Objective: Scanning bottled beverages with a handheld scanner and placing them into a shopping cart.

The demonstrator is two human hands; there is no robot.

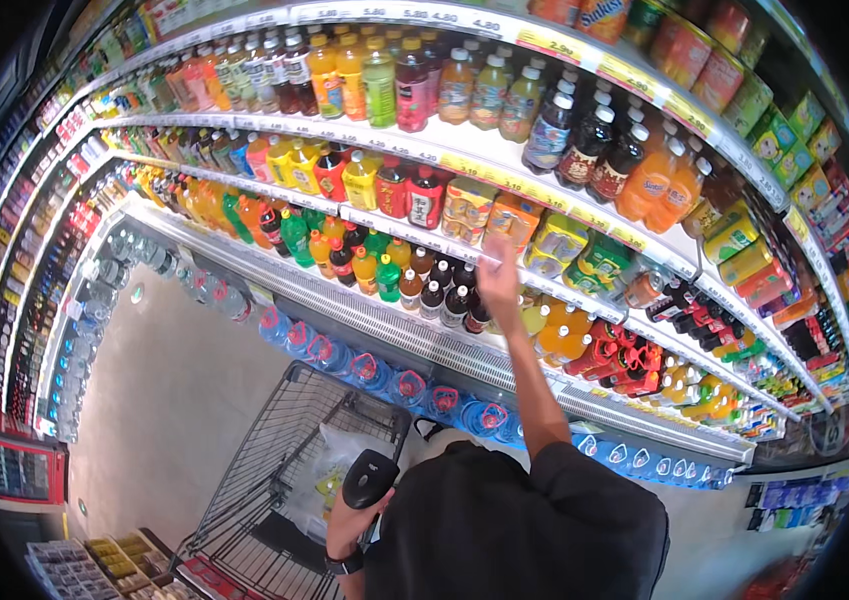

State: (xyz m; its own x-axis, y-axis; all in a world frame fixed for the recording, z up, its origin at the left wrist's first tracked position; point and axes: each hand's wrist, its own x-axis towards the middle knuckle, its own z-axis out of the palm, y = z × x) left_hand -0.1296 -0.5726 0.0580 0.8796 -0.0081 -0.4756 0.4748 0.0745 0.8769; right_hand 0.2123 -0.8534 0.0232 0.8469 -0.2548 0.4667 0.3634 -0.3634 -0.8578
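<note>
My left hand (355, 517), with a dark wristband, holds a black handheld barcode scanner (370, 478) over the shopping cart (244, 457). A clear plastic bag (327, 469) with yellowish items lies in the cart. My right arm reaches up to the drink shelves. Slightly blurred, my right hand (498, 281) is at the price-label edge of a shelf (424, 238), just below an orange multipack of drinks (513, 219). Whether its fingers touch anything cannot be told. Dark bottles (456, 301) stand on the shelf below, to the left of my right forearm.
Large blue-tinted water bottles (366, 369) line the floor along the refrigerated shelving. More clear bottles (222, 296) stand farther left. Stacked packaged goods (120, 559) are at the lower left, near a red-framed case (56, 472). Grey floor (161, 375) shows left of the cart.
</note>
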